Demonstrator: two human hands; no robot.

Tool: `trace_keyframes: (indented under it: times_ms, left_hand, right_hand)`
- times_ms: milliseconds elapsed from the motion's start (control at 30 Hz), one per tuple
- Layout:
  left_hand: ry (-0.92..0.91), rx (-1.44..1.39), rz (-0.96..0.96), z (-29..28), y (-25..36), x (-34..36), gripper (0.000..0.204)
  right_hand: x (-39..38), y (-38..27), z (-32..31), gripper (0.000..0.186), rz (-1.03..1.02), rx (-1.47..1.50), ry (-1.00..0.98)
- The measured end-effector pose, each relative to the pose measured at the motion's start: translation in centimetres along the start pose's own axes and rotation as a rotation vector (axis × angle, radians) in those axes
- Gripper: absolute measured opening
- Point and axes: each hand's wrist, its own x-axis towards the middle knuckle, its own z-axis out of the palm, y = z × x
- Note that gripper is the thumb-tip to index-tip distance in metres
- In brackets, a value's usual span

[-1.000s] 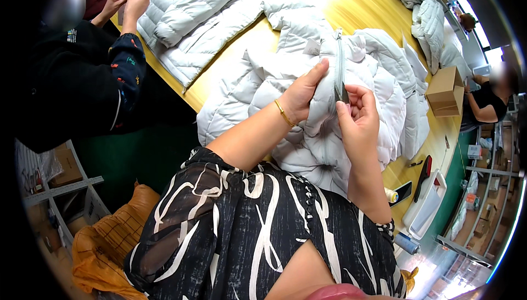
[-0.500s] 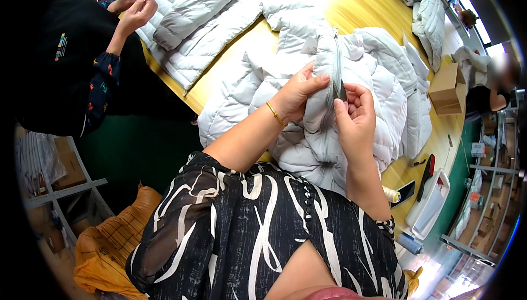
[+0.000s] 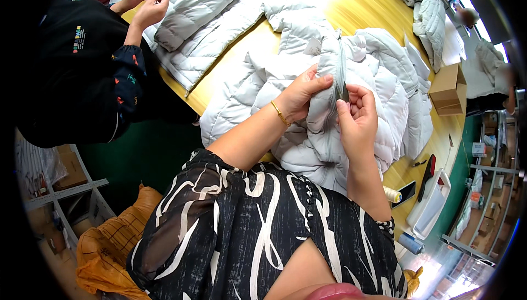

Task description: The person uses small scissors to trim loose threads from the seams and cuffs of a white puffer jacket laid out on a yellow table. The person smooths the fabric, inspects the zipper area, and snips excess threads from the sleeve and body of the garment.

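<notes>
A light grey quilted puffer jacket (image 3: 381,88) lies bunched on the table in front of me, its zipper (image 3: 341,58) running lengthwise through the middle. My left hand (image 3: 303,96) grips the front edge beside the zipper, thumb on top and fingers underneath. Just to the right, my right hand (image 3: 358,121) is closed with bent fingers at the zipper line. A dark grey, narrow pointed piece (image 3: 343,92) shows between its fingertips and the zipper; its kind is hard to make out. A small white label (image 3: 313,46) sticks out near the jacket's top.
Another grey puffer jacket (image 3: 200,23) lies farther left on the yellow wooden table (image 3: 241,53), where a co-worker's hands (image 3: 151,6) hold something small and white. At right are a cardboard box (image 3: 448,90), a thread spool (image 3: 392,194), a phone (image 3: 404,193) and a white tray (image 3: 430,206).
My hands stay at the same place on the zipper, shifting only slightly with the view. The co-worker at left has leaned nearer the table, hands moving a little to the right.
</notes>
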Motion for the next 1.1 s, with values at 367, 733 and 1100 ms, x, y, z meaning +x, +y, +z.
trace_keyframes:
  times_ms: [367, 733, 1100]
  left_hand:
    - [0.018, -0.008, -0.003, 0.5, 0.2, 0.1, 0.041]
    - [0.002, -0.024, 0.002, 0.1, -0.1, 0.4, 0.041]
    - [-0.012, -0.059, 0.000, -0.7, -0.6, 0.9, 0.038]
  right_hand:
    - [0.2, 0.2, -0.1, 0.028, -0.004, 0.020, -0.002]
    - [0.1, 0.0, 0.0, 0.028, -0.007, 0.029, 0.011]
    - [0.5, 0.0, -0.1, 0.028, 0.021, 0.054, 0.000]
